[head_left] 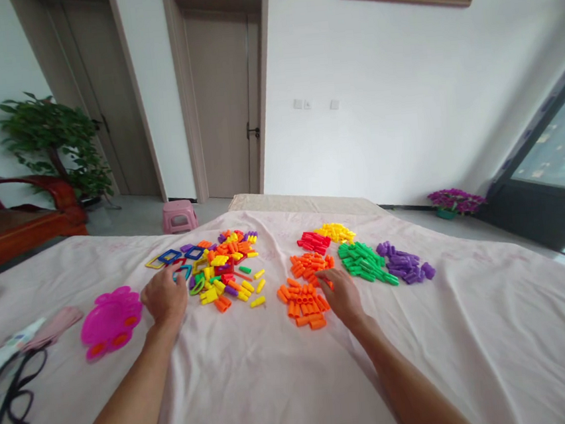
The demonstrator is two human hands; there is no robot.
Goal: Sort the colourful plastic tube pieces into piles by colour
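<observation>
My left hand (164,295) rests on the cloth at the left edge of a mixed pile of plastic building pieces (229,257). Its fingers are curled next to a teal frame piece (183,272); what they hold, if anything, is hidden. My right hand (341,294) is at the right side of the orange tube pieces (305,303), its fingertips closed around one orange piece. Sorted by colour nearby are red pieces (314,242), yellow pieces (335,233), green pieces (365,263) and purple pieces (403,263).
Left of my left hand lies a magenta paw-shaped tray (107,319) with orange spots. Black glasses (17,391) and a folded pink cloth (56,326) lie at the far left. A pale cloth (259,387) covers the table; a pink stool (179,215) stands beyond it.
</observation>
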